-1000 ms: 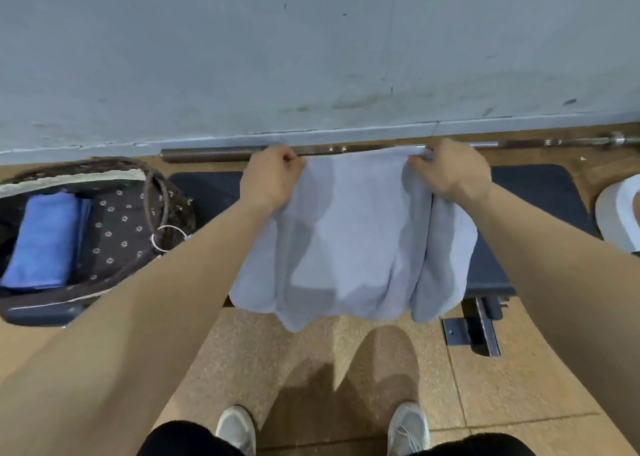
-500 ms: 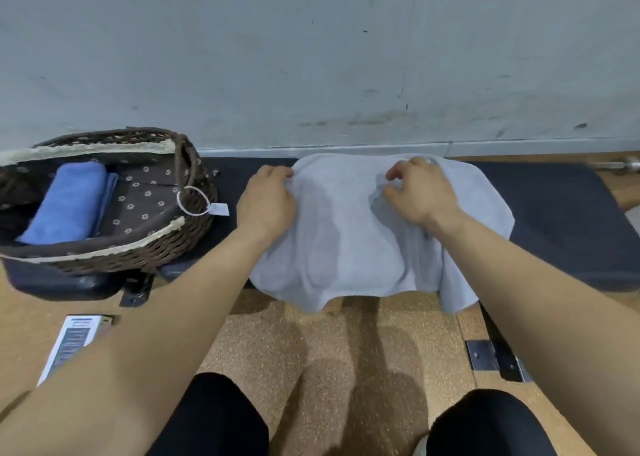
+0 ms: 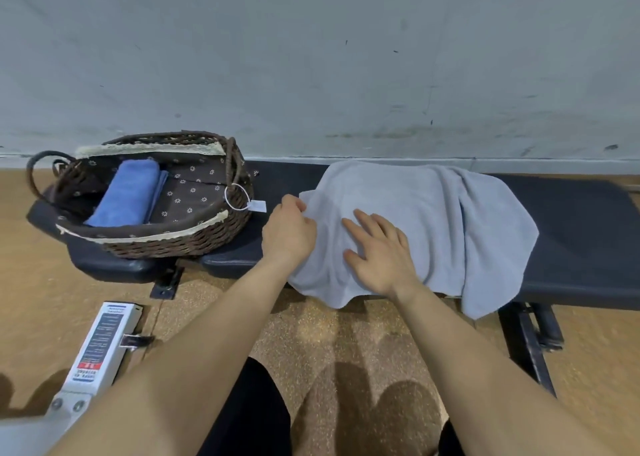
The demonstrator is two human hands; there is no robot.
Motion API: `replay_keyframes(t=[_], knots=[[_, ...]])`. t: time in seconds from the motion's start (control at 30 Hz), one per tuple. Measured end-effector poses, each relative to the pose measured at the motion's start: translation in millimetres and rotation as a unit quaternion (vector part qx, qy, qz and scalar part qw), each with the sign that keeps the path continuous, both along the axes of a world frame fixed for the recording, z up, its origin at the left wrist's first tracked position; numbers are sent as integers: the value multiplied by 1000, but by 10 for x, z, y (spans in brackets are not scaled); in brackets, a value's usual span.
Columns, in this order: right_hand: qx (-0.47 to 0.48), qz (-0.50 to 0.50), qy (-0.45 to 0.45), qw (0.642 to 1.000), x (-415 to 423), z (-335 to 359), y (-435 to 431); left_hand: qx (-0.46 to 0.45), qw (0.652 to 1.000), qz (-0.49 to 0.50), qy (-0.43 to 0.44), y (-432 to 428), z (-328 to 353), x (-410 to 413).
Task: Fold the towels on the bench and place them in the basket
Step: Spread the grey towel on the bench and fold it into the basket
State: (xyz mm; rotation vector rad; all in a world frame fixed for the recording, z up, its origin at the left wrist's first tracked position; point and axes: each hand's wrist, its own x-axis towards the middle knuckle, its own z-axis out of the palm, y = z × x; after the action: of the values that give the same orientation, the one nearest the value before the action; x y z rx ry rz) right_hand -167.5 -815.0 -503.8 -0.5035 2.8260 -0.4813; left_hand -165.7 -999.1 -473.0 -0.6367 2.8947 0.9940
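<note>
A light grey towel [image 3: 433, 220] lies spread over the dark padded bench [image 3: 581, 247], its front edge hanging over the bench's near side. My left hand [image 3: 289, 233] grips the towel's left edge with curled fingers. My right hand [image 3: 377, 251] lies flat on the towel with straight, spread fingers, pressing it down. To the left on the bench stands a dark wicker basket [image 3: 173, 244] with a brown flowered lining. A folded blue towel [image 3: 124, 192] lies inside it.
A grey wall runs right behind the bench. A white labelled machine part [image 3: 100, 348] lies on the brown floor at the lower left. The bench's metal leg [image 3: 530, 344] stands at the right. My dark-clothed knees are at the bottom.
The towel went from hanging in both hands to lying on the bench. My right hand let go of its top edge and moved down and left, flat on the cloth.
</note>
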Motion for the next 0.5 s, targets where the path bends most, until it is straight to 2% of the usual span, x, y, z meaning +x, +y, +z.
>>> replay_keyframes(t=[0.23,0.4,0.5], knots=[[31,3,24,999,-19,-84,-33,159,983,32,81,110,77,-293],[32,10,30,999,-26,-94,-30,78,986,39,142,49,155,-514],[24,13,31,999,-21,-95,-17,10,992,30,123,-63,172,-646]])
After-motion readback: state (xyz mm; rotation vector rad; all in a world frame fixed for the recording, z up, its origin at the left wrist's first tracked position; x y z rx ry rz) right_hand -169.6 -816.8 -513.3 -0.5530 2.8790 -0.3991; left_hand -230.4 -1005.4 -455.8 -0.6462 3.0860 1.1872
